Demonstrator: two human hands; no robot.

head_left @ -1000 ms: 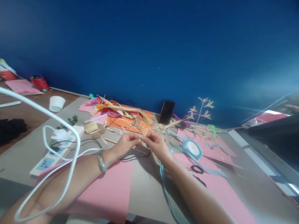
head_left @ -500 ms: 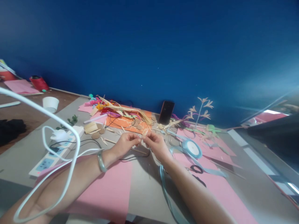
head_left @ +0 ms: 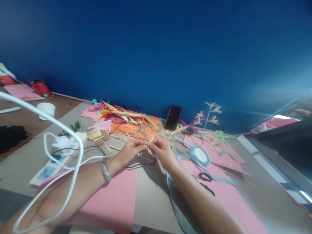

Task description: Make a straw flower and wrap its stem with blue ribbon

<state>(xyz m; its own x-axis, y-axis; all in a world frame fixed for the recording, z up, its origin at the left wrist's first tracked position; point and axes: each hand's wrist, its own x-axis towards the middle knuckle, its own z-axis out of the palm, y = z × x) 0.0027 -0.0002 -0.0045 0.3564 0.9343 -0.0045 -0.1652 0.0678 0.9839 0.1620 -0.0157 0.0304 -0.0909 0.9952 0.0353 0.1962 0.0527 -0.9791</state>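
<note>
My left hand (head_left: 133,151) and my right hand (head_left: 162,152) meet fingertip to fingertip over the middle of the table. Both are closed in a pinch. A small cream, pointed piece like a dried husk strip (head_left: 152,139) pokes up between the fingers; most of it is hidden. Beneath the hands lie a thin stick (head_left: 145,158) and a black cord (head_left: 136,166). To the right of my right hand stands a spool of light blue ribbon (head_left: 201,155), its loose ribbon trailing past my forearm. Black-handled scissors (head_left: 205,177) lie partly behind that forearm.
A heap of husk strips and coloured stems (head_left: 126,114) lies at the back on orange paper. A phone (head_left: 173,117) leans against the blue wall near a husk flower (head_left: 208,114). On the left are a power strip (head_left: 46,174), white cable (head_left: 79,146) and white cup (head_left: 46,110).
The white cup at the left has shifted a little further left. My hands keep the same pinch at nearly the same place.
</note>
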